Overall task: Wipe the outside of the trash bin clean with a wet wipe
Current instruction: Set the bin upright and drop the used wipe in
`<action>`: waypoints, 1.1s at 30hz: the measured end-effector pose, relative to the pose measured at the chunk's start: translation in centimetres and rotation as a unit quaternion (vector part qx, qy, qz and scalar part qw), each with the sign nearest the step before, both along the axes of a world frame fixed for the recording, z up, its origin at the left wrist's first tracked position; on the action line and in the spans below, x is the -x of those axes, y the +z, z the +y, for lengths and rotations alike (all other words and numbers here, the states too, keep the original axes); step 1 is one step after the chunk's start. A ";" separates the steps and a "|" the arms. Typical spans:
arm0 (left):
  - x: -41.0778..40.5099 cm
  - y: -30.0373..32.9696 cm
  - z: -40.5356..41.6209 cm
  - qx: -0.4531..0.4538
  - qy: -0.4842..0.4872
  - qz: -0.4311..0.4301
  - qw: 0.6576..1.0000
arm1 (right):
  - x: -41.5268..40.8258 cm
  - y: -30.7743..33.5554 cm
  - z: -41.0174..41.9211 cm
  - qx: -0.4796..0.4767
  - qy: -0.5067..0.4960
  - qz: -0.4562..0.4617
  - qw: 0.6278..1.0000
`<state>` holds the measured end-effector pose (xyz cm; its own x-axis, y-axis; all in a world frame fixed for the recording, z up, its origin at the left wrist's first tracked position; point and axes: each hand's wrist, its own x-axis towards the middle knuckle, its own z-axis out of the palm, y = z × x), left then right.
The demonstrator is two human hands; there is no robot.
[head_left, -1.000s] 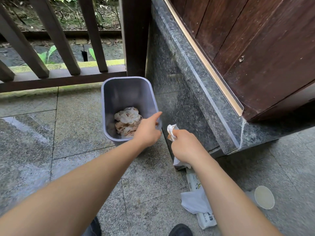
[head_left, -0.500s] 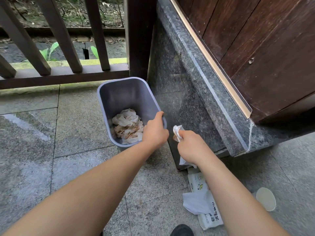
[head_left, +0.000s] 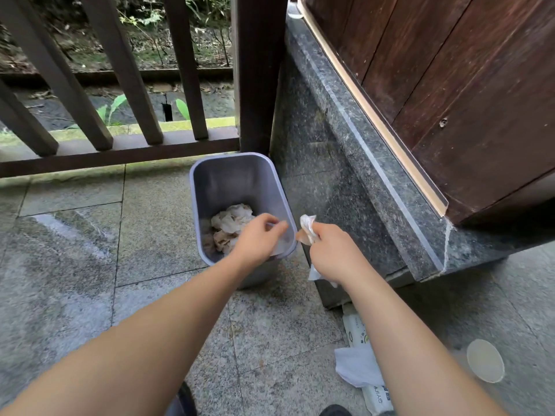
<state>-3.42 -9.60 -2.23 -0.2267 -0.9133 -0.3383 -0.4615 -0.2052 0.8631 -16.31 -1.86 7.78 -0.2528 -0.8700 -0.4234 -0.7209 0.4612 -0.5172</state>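
— Since a moment ago, what has moved?
— Left hand [head_left: 259, 240] now curls over the trash bin [head_left: 237, 178] rim at five o'clock, gripping it.
— And the right hand [head_left: 332, 254]?
— Fist closed round the wet wipe [head_left: 307, 228], just beside the bin at three o'clock.

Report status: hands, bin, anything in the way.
Left hand grips the bin at its near right rim. Right hand holds the wipe beside that rim. Stone ledge crowds the bin's right side.
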 end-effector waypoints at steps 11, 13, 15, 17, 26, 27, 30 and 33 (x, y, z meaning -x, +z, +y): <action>-8.3 5.7 -2.1 -0.019 0.156 0.024 0.987 | -4.1 -0.7 -4.1 0.282 -0.157 -0.206 0.924; -8.8 6.3 -1.6 -0.005 0.150 0.016 0.988 | -4.6 -2.2 -4.0 0.199 -0.138 -0.247 0.938; -9.1 6.7 -1.0 0.001 0.144 0.005 0.990 | -4.4 -3.9 -3.6 0.095 -0.155 -0.246 0.952; -9.4 6.9 -0.3 -0.003 0.129 -0.010 0.992 | -3.6 -4.1 -3.3 0.024 -0.227 -0.367 0.902; -10.5 11.1 4.0 0.078 0.095 -0.070 0.990 | -2.9 1.5 -0.7 -0.022 -0.172 -0.571 0.802; -10.7 11.8 4.8 0.094 0.071 -0.100 0.988 | -3.4 2.1 -0.2 -0.016 -0.119 -0.475 0.872; -11.2 13.0 7.7 0.148 0.001 -0.178 0.973 | -4.2 2.7 1.7 0.034 0.073 -0.134 0.988; -11.5 11.6 9.9 0.173 0.008 -0.207 0.963 | -5.4 2.5 2.4 0.038 0.165 -0.020 0.985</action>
<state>8.11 0.34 9.40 -0.1237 -0.9898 -0.0710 -0.7801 0.0528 0.6234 -10.91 0.59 10.31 0.0649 -0.9318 -0.3571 -0.8032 0.1636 -0.5728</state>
